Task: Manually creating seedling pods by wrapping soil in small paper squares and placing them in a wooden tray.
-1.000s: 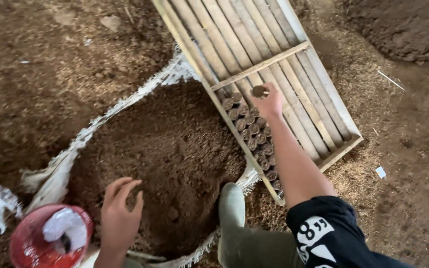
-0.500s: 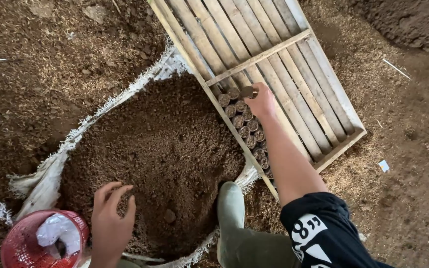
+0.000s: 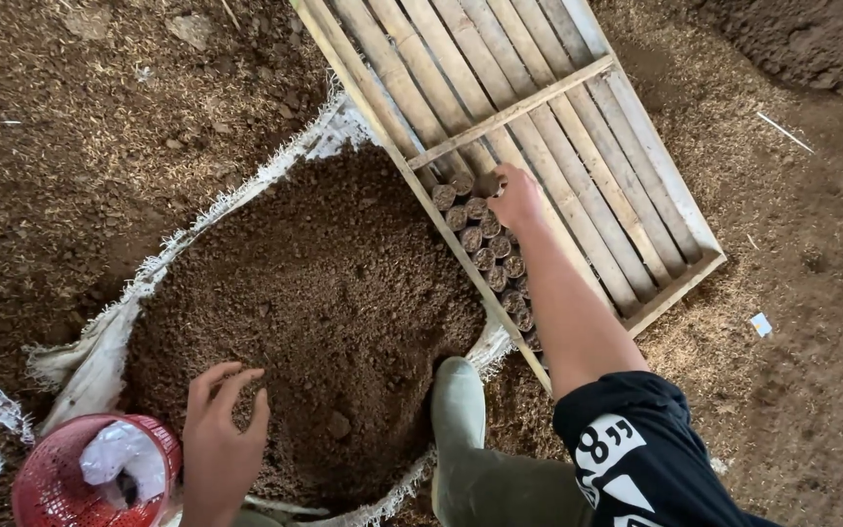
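My right hand (image 3: pixel 515 198) reaches out to a slatted bamboo tray (image 3: pixel 578 146) on the ground and is closed on a small soil-filled pot (image 3: pixel 486 184) at the far end of a double row of such pots (image 3: pixel 488 256) along the tray's left side. My left hand (image 3: pixel 221 441) hovers, fingers spread and empty, over the near edge of a heap of dark soil (image 3: pixel 314 303) lying on a white woven sack (image 3: pixel 100 337).
A red mesh basket (image 3: pixel 56 483) with white plastic inside stands at the lower left. My green rubber boot (image 3: pixel 459 410) rests at the heap's near edge. Brown earth and husk litter surround everything; another soil mound (image 3: pixel 812 39) lies at the top right.
The view shifted slightly. My right hand came down from the tray's slats onto the far end of the pot row. My left hand stayed over the soil by the basket.
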